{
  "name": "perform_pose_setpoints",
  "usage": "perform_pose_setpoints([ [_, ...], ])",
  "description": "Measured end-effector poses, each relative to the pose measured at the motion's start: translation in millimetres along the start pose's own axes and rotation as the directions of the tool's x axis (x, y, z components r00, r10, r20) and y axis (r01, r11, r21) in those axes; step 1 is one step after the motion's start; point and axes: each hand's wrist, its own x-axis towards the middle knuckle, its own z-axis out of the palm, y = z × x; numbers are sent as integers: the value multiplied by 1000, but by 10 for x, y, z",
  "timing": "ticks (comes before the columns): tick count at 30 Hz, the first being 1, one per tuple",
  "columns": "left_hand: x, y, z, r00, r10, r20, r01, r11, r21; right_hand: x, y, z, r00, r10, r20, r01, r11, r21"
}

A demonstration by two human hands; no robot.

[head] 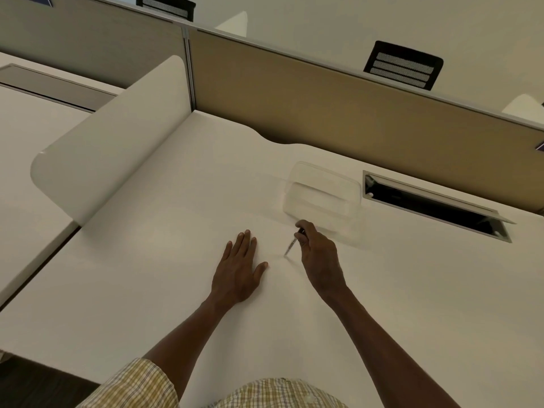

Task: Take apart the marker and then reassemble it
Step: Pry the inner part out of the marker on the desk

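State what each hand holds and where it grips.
The right hand grips the marker at its upper dark end, tip toward the desk. The left hand lies flat, holding nothing.

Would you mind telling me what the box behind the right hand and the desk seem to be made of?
Box: probably clear plastic, glossy; the desk shows through its walls. Desk: seemingly white laminate, matte and smooth, though its core is hidden.
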Motion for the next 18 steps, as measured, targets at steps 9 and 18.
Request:
perform_pose_setpoints([
  [9,3,5,-10,1000,3,-1,-3,1000,-8,-25,79,4,999,41,24,-41,999,21],
  [18,3,-3,1,1000,3,2,-3,1000,-14,-34,93,8,998,56,13,-57,998,25],
])
